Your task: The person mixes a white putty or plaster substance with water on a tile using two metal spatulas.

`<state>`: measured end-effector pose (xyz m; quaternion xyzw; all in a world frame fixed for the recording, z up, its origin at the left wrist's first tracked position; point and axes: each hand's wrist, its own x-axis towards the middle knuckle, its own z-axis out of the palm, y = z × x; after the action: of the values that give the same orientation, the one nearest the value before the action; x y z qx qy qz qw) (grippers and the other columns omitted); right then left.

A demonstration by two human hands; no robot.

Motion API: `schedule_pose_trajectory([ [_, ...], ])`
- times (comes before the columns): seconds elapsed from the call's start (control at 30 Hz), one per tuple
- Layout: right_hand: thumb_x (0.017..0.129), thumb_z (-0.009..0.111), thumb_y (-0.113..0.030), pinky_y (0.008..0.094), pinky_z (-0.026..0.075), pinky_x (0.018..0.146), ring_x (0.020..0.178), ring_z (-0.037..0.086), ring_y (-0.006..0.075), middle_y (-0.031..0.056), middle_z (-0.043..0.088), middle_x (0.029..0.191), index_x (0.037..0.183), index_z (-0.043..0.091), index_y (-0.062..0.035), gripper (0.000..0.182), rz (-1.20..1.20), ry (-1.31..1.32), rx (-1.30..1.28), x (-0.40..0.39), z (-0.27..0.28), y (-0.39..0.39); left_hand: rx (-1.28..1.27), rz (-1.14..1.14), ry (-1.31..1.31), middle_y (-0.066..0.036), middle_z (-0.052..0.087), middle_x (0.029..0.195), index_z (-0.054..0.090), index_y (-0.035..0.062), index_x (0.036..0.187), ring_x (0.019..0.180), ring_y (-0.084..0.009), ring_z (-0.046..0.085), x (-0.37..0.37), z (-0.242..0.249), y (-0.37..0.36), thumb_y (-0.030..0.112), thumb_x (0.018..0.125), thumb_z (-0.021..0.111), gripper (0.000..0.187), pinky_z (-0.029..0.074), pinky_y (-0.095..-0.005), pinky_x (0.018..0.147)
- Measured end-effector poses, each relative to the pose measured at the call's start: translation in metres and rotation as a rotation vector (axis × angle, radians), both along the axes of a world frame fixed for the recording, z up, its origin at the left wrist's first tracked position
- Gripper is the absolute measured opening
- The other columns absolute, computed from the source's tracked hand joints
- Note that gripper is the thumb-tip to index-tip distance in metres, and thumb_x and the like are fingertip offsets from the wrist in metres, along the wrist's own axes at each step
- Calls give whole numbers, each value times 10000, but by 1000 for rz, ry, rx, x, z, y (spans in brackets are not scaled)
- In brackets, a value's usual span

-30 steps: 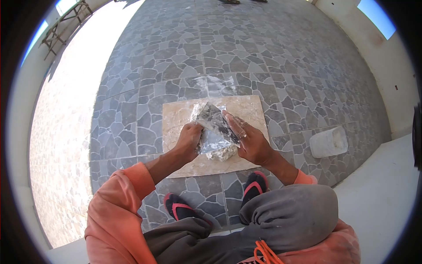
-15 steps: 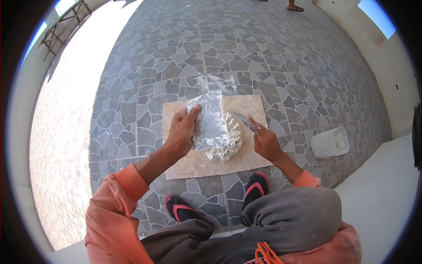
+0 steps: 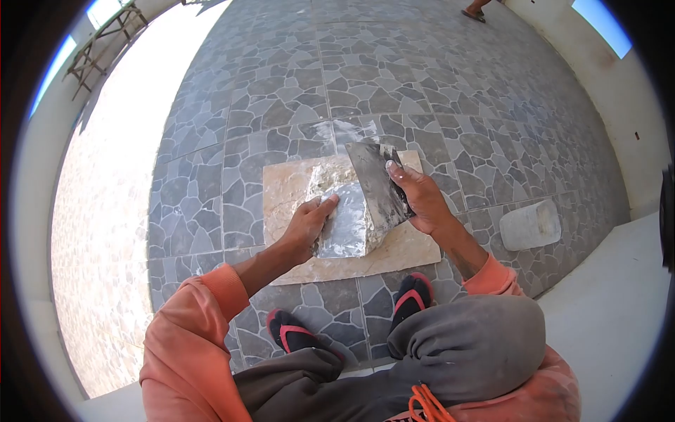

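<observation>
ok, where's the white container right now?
Head view, right side: the white container sits on the tiled floor, to the right of the tan board and the right hand.

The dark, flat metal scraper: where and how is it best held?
The scraper is probably best pinched at its right edge, coming from the right, thumb on its broad face, as the right hand has it. It is thin and flat, and its left side faces the lumpy white paste.

Board (image 3: 288,265) on floor (image 3: 281,98), L of tub (image 3: 531,225), b/w sandals (image 3: 412,299) & bench (image 3: 105,42).
</observation>
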<state>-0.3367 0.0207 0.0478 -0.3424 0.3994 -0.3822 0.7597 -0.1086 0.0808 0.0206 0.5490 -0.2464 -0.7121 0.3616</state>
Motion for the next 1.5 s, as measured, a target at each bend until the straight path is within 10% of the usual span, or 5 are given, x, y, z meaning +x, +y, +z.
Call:
schedule_pose_trajectory([
  [0.37,956,672,-265,251,537,764,830,624,68,34,666,983,1195,606,54,404,216,347,-5,-56,-27,30,-331,102,-182,9,569,775,573,9,1011,626,-70,540,38,14,-37,317,995,583,308,466,-257,529],
  [0.73,891,675,-110,374,549,732,848,665,329,156,676,949,1089,681,-44,209,22,931,-1414,-24,-5,-32,-754,-123,-840,-236,565,784,493,-49,1066,686,-336,540,21,11,-51,335,999,525,391,436,-450,676],
  [1.33,789,641,-46,383,540,733,832,655,269,90,674,913,1093,685,-70,309,300,824,-1720,-3,-55,-5,-858,191,-973,-291,594,871,501,-85,1035,825,-422,592,30,-18,-73,269,983,523,359,441,-488,759],
  [1.5,860,638,-95,427,516,666,744,651,312,163,659,841,1034,667,-14,193,351,851,-1286,-17,-71,10,-733,180,-1040,-288,635,858,492,-82,1042,794,-455,632,52,-4,-84,247,957,550,344,477,-495,729],
])
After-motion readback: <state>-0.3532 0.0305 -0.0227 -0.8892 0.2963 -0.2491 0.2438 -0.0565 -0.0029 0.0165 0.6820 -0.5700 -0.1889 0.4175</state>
